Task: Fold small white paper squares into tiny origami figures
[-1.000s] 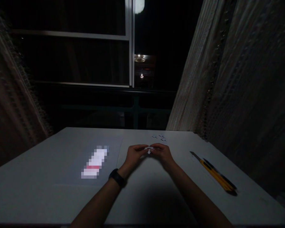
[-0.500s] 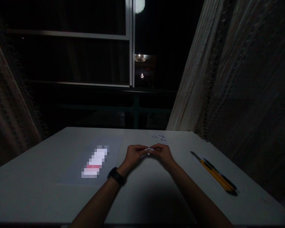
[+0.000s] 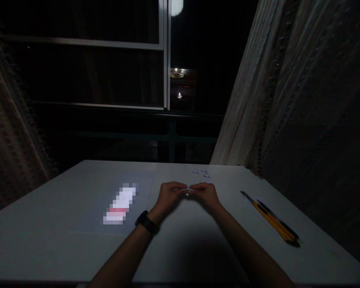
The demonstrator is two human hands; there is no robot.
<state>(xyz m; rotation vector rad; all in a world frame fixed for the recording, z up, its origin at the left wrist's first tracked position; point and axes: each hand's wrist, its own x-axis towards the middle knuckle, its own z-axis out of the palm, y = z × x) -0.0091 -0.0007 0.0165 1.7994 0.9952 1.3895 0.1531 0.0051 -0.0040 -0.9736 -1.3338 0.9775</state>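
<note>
My left hand [image 3: 170,195] and my right hand [image 3: 206,195] meet above the middle of the white table [image 3: 180,248]. Between their fingertips they pinch a small piece of white paper [image 3: 187,189], mostly covered by the fingers. A tiny corner of it shows below the fingertips. Just beyond my right hand lie several small paper pieces [image 3: 204,172] with dark marks. A black watch [image 3: 146,222] is on my left wrist.
On the left, a pale sheet [image 3: 90,216] lies under a bright, pixelated rectangle [image 3: 120,204]. To the right rest a yellow utility knife [image 3: 271,220] and a dark pen [image 3: 277,219] beside it. Curtains [image 3: 243,88] hang by the dark window [image 3: 93,76] behind the table.
Both hands stay in nearly the same place, still pinching the paper. The fingers have shifted only slightly around it.
</note>
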